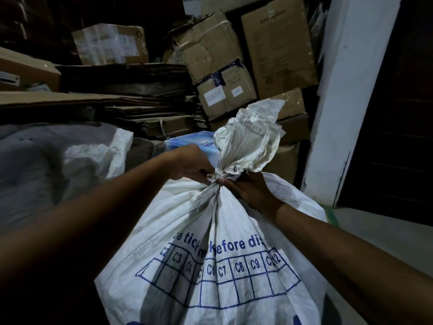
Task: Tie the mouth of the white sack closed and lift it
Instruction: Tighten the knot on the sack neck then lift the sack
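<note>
Item: white sack (pixel 210 266), woven, printed with a blue grid of cells marked C2 to C12. It stands full and upright at 6 o'clock from the room's centre, directly below the person.

Neck: gathered tight, with the loose mouth (pixel 250 137) flaring above it toward 1 o'clock. A white tie (pixel 216 177) circles the neck and shows a small loop at 9 o'clock.

Left hand (pixel 189 165): closed on the tie end, drawing it toward 9 o'clock, likely to cinch the knot.

Right hand (pixel 253 191): pressed against the neck from 3 o'clock, thumb by the knot, seemingly bracing the gather; whether it pinches a strand I cannot tell.

Surroundings: cardboard boxes (pixel 218 73) stacked from 10 to 1 o'clock, a second sack (pixel 77 156) at 9 o'clock, a white pillar (pixel 346 95) at 2 o'clock.

Status: tying nearly finished by my judgement; lift not yet begun.
</note>
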Demonstrator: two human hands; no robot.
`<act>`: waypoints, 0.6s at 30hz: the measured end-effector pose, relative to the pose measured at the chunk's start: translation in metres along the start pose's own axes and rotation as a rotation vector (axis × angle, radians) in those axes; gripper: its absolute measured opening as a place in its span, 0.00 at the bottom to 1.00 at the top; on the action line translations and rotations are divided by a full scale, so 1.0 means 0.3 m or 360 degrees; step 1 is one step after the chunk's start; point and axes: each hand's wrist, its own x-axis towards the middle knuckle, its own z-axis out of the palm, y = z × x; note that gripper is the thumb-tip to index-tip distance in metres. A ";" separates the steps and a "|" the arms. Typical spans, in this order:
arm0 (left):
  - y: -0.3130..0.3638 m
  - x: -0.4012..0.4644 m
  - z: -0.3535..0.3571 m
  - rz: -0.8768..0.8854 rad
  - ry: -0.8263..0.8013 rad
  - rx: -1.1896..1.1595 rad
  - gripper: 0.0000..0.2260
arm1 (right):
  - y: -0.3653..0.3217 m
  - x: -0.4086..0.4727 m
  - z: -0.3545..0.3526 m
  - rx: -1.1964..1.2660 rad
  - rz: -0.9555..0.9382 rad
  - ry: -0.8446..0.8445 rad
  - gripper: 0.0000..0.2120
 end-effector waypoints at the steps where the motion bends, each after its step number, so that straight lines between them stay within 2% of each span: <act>1: -0.004 -0.006 -0.004 -0.0074 -0.0059 -0.0158 0.11 | -0.001 0.004 0.001 -0.0002 0.0029 -0.0005 0.19; 4: -0.026 0.005 -0.015 -0.0205 -0.0133 -0.0408 0.11 | 0.000 0.006 0.002 -0.0027 0.0079 0.0003 0.17; 8: -0.017 -0.002 -0.008 -0.0265 -0.0047 -0.0523 0.10 | 0.004 -0.004 0.001 -0.0058 0.0076 0.0031 0.16; 11: 0.002 0.001 0.007 -0.0270 0.0038 -0.0472 0.10 | -0.020 -0.008 0.000 -0.0074 0.0080 0.0014 0.19; 14: 0.015 0.005 0.030 -0.0311 0.0095 -0.0396 0.12 | -0.036 -0.014 0.003 -0.0126 0.0000 0.0090 0.16; 16: 0.021 0.007 0.049 -0.0287 0.0152 -0.0248 0.12 | -0.050 -0.017 0.014 -0.0157 -0.0048 0.0087 0.16; 18: 0.016 0.019 0.060 -0.0158 0.0302 0.0085 0.11 | -0.065 -0.020 0.027 -0.0143 -0.0082 0.0118 0.12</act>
